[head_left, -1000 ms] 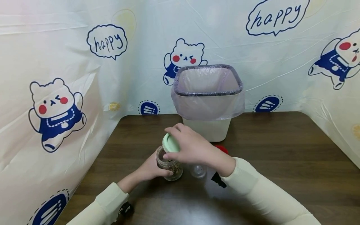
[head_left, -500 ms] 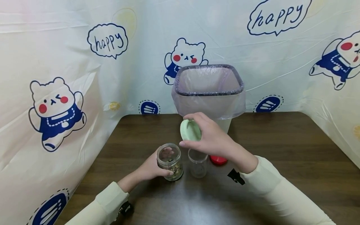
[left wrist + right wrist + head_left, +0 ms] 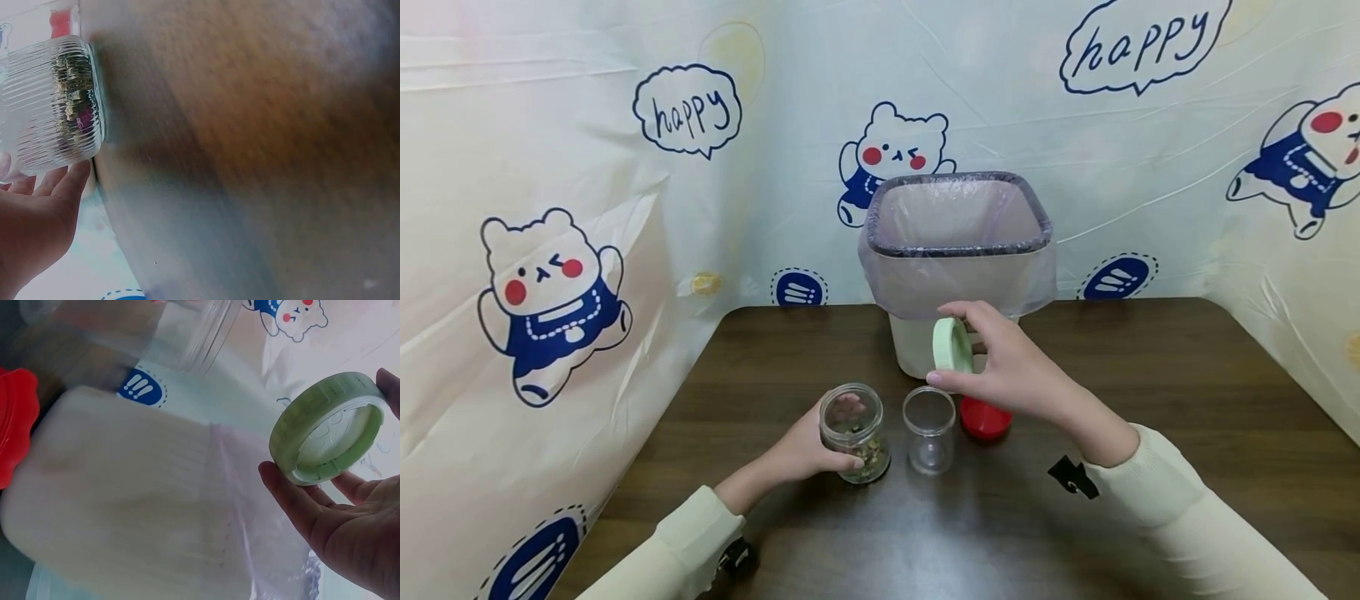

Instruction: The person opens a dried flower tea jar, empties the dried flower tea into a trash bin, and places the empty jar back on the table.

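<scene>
Your left hand (image 3: 805, 446) grips the ribbed glass jar (image 3: 857, 437), fingers and thumb round its side; jar's upright on the table (image 3: 850, 550), mouth uncovered, dried bits in the bottom. Your right hand (image 3: 1011, 371) pinches the green lid (image 3: 946, 346) by its rim, tipped on edge, held above the table before the lined bin (image 3: 955, 283). Clear jar (image 3: 930, 433) stands between ribbed jar and red scalloped piece (image 3: 987, 418).
</scene>
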A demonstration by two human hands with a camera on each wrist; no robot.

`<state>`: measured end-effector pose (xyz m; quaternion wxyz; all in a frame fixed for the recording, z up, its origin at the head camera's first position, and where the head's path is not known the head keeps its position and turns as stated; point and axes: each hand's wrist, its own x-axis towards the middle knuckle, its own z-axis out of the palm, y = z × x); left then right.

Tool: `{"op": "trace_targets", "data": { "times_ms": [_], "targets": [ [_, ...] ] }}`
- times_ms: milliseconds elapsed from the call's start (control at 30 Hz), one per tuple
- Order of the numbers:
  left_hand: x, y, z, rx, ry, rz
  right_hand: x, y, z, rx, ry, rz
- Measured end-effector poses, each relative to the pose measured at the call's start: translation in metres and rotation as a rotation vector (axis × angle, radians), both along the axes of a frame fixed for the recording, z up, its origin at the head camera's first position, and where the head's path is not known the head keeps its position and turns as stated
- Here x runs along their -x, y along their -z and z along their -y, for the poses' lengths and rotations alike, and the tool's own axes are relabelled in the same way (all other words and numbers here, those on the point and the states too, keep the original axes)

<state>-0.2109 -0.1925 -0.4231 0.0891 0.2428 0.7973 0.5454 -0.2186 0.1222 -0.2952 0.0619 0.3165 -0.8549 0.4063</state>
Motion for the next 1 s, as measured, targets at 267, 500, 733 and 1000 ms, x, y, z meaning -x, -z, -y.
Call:
{"op": "trace_targets", "data": {
  "times_ms": [267, 500, 733, 1000],
  "targets": [
    [0.001, 0.0, 0.0, 0.0, 0.001, 0.005, 0.001, 0.005, -0.018, 0.024, 0.005, 0.045],
    [0.001, 0.0, 0.0, 0.006, 0.009, 0.001, 0.004, 0.013, -0.033, 0.009, 0.028, 0.097],
    [0.001, 0.001, 0.001, 0.009, 0.011, 0.001, 0.009, 0.022, -0.051, -0.022, 0.068, 0.121],
    [0.0, 0.0, 0.0, 0.004, 0.003, -0.002, 0.019, 0.038, -0.076, -0.053, 0.105, 0.233]
  ]
}}
